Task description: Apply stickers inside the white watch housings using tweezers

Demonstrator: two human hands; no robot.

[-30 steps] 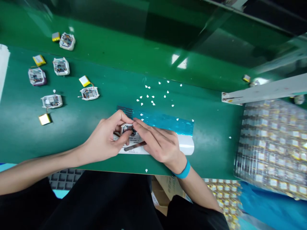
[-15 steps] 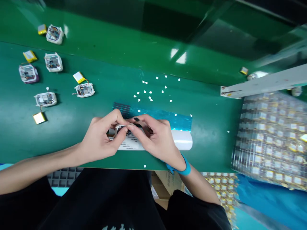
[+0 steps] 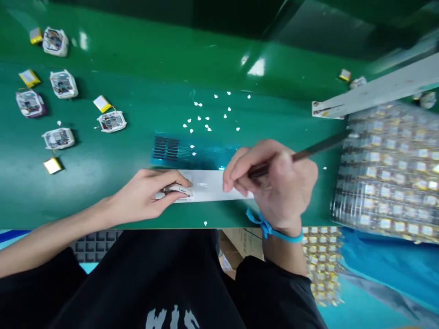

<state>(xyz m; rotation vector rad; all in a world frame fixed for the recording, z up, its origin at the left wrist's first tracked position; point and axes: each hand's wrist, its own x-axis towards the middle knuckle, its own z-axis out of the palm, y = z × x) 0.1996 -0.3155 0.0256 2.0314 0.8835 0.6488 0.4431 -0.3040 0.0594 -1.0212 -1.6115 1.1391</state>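
Pinched between the thumb and fingers of my left hand (image 3: 154,192) is a white watch-like case (image 3: 178,188), tilted on its side above a white strip (image 3: 212,185). My right hand (image 3: 277,183) is raised over the right end of that strip, its fingers closed around a dark, pen-like tool (image 3: 318,146) that points up to the right. Behind the strip lies a blue film (image 3: 206,157) with dark strips (image 3: 166,148) at its left end. Small white stickers (image 3: 207,119) are scattered beyond it.
Several open cases (image 3: 63,84) with yellow batteries (image 3: 102,103) lie on the green table (image 3: 120,59) at the left. On the right are stacked clear trays (image 3: 387,173) and a pale metal bar (image 3: 373,89). A grey tray (image 3: 96,246) shows below the table edge.
My right hand has left the case and moved right, now gripping the dark tool. My left hand keeps the case, which has turned on its side. The view has shifted slightly.
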